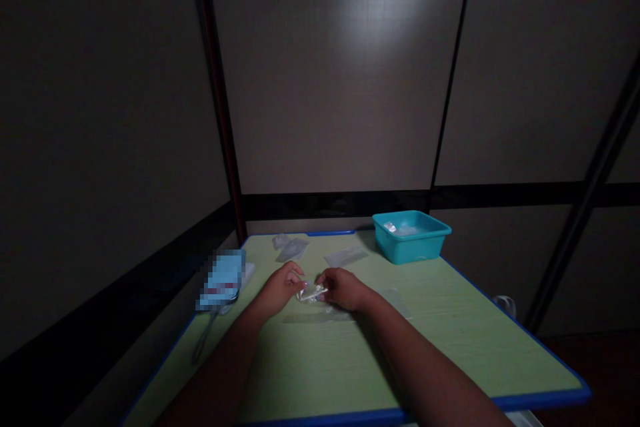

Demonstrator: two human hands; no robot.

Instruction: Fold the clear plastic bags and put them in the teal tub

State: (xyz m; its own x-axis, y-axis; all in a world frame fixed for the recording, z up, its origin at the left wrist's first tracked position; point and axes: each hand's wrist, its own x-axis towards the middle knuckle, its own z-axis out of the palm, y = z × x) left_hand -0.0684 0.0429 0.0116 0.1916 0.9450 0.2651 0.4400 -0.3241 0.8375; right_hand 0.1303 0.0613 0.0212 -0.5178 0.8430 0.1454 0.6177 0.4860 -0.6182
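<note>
Between my hands is a small crinkled clear plastic bag point(309, 293), with a thin white stick-like piece point(316, 295) showing at it; whether that piece lies inside or on top I cannot tell. My right hand point(344, 288) has its fingers closed on the bag's right side. At the left edge, my left hand point(281, 288) grips the bag with the thumb, its index finger curled above. Under both hands a larger flat clear plastic sheet or bag point(395, 303) lies on the green table point(310, 367).
A turquoise basin point(413, 250) with clear plastic pieces inside stands at the back right. Clear bags point(293, 249) lie at the back left, another bag point(346, 255) at the back middle. At the left edge sits a blurred light-blue item point(224, 279) with a strap point(203, 337). Panelled walls enclose the table.
</note>
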